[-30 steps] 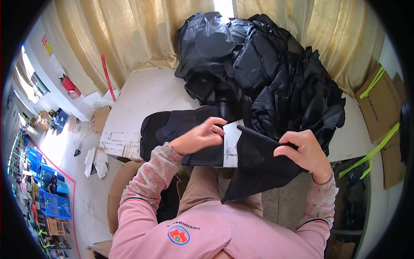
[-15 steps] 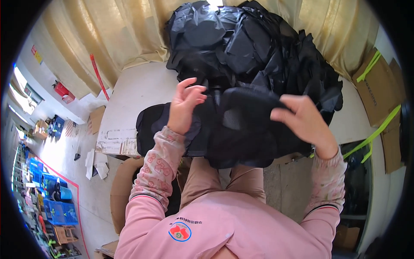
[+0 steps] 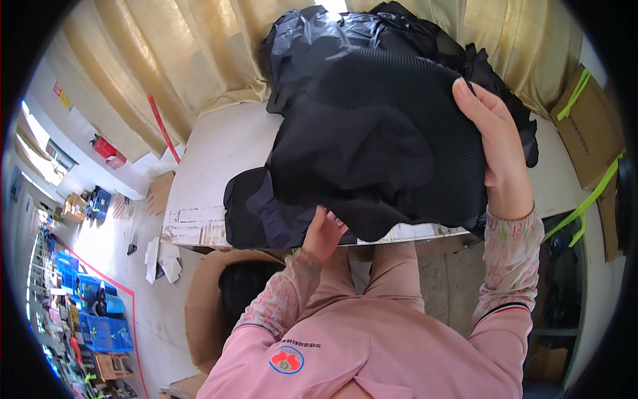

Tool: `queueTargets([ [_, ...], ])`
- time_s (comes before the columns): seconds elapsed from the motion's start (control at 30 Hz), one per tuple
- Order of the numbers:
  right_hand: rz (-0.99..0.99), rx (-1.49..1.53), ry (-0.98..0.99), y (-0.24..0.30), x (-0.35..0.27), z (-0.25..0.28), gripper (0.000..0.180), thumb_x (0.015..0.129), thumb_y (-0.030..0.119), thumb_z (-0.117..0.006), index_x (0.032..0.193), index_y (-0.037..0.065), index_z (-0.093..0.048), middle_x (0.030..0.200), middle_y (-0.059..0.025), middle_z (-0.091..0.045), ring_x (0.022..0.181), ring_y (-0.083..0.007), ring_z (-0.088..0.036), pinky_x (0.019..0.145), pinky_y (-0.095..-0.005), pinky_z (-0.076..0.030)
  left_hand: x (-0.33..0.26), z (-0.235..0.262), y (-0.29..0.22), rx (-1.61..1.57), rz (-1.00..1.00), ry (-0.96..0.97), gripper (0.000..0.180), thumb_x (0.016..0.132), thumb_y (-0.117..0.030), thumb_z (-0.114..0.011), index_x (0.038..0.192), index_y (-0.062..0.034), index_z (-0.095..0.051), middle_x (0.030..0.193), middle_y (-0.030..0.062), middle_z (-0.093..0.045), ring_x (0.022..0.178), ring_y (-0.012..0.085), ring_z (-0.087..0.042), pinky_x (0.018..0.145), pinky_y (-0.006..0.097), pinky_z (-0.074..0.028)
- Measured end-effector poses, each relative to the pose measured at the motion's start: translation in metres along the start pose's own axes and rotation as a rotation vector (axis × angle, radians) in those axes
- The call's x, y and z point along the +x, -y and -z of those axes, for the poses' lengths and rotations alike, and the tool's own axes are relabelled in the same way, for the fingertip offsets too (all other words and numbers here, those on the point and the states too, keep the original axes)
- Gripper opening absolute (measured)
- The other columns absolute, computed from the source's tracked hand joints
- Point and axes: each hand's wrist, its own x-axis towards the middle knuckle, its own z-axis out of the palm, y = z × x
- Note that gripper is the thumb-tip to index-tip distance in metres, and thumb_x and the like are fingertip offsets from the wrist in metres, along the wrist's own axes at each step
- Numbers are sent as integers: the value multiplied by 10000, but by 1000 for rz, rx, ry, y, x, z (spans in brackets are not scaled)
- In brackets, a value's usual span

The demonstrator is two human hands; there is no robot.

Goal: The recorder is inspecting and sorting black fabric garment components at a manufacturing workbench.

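Observation:
A large black fabric piece (image 3: 372, 139), with ribbed mesh along its upper and right side, is raised over the table in front of me. My right hand (image 3: 488, 130) grips its upper right edge, thumb on the near face and fingers behind. At its lower left edge, my left hand (image 3: 325, 234) has its thumb and fingers closed on the material; the fingertips are partly hidden. Beneath and to the left, another dark piece (image 3: 247, 209) with a rounded end lies flat on the table, partly covered by the raised one.
A heap of shiny black pieces (image 3: 299, 60) fills the back of the white table (image 3: 222, 143), against beige curtains (image 3: 219, 60). An open cardboard box (image 3: 203, 312) stands below the front edge at left. Cardboard with green straps (image 3: 591, 133) leans at right.
My right hand has lifted the black piece up and away from me, so it spreads broadly. My left hand, raised and open before, has come down to its lower edge.

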Motion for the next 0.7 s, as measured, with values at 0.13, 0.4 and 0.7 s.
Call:
queueTargets([
  [0.13, -28, 92, 61, -20, -2, -2, 283, 957, 267, -585, 1065, 16, -658, 951, -45, -699, 788, -87, -657, 693, -207, -510, 29, -1, -3, 38, -52, -94, 571, 940, -426, -545, 1327, -13, -470, 1306, 109, -549, 1235, 242, -485, 1045, 402, -373],
  [0.4, 171, -1071, 4, -179, 12, 48, 292, 898, 289, -635, 807, 16, -590, 728, -193, -617, 696, -352, -613, 617, -392, -469, 47, -54, 5, -94, 284, 350, 527, 932, -439, -559, 1216, 6, -568, 1125, 100, -638, 993, 196, -591, 862, 314, -461],
  [0.7, 77, -606, -194, -193, 20, 133, 324, 926, 255, -628, 767, -26, -598, 620, -9, -536, 611, -70, -431, 579, -274, -414, -27, -43, -83, 121, 348, 354, 484, 959, -447, -505, 1094, -1, -635, 837, 69, -682, 650, 137, -590, 578, 252, -445],
])
